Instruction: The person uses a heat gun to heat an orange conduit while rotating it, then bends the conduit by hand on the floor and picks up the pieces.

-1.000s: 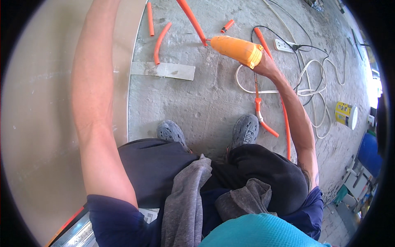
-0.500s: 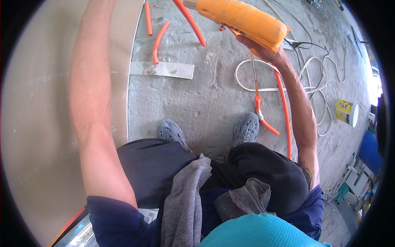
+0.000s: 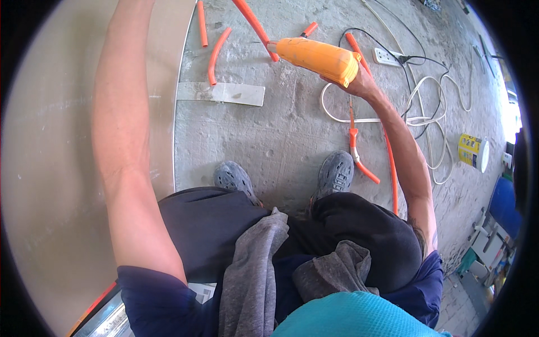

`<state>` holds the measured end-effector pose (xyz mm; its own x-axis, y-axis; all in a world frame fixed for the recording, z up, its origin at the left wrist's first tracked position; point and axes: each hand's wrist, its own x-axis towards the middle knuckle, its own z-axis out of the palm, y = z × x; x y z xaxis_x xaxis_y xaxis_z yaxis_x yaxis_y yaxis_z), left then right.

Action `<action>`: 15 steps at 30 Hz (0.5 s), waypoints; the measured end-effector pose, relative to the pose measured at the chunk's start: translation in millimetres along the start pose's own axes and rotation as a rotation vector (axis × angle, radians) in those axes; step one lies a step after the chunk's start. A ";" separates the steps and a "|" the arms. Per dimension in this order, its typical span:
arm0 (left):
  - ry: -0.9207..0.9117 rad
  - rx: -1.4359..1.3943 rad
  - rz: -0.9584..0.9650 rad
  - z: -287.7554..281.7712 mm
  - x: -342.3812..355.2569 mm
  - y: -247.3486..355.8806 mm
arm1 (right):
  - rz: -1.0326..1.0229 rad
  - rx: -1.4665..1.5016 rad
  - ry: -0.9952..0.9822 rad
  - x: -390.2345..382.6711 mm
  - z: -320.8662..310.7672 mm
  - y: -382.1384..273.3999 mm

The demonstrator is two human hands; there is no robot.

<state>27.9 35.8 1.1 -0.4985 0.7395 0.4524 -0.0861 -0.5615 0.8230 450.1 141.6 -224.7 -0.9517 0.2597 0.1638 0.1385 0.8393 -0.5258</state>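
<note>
My right hand [image 3: 359, 84] grips an orange heat gun [image 3: 319, 60], fingers partly hidden under it. The gun's metal nozzle points left, at or beside the lower end of a long orange tube [image 3: 252, 25] that runs off the top edge. My left forearm [image 3: 126, 112] stretches up past the top edge, so that hand is out of view. Short orange tubes, one straight [image 3: 203, 23] and one curved [image 3: 219, 53], lie on the concrete near a pale flat strip [image 3: 236, 95]. A thin saw with an orange handle [image 3: 353, 140] lies below my right hand, beside a small bent orange tube [image 3: 368, 174].
A large beige board [image 3: 56, 140] is at my left. A white power strip [image 3: 386, 57], tangled cables [image 3: 441, 112] and another long orange tube [image 3: 392, 180] lie at right, with a white-and-yellow bucket [image 3: 473, 151]. Assorted clutter [image 3: 485, 247] fills the far right edge.
Half a second ago the heat gun was higher and farther right; it has come back down-left, its nozzle again at the long tube's end. My left forearm has shifted slightly left.
</note>
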 end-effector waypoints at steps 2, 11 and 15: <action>-0.043 -0.170 -0.118 -60.3 30.3 13.6 | -0.038 0.073 0.033 18.3 12.1 -12.7; 0.019 -0.105 -0.139 -23.2 -6.1 7.5 | 0.179 0.226 -0.022 0.5 26.9 -3.5; 0.047 -0.029 -0.003 -2.6 -5.4 10.5 | 0.223 0.110 -0.044 -8.2 3.4 3.3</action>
<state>27.5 25.0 6.4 -0.5379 0.7237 0.4325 -0.1128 -0.5701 0.8138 457.4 140.6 -230.6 -0.9123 0.4095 -0.0020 0.3182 0.7059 -0.6328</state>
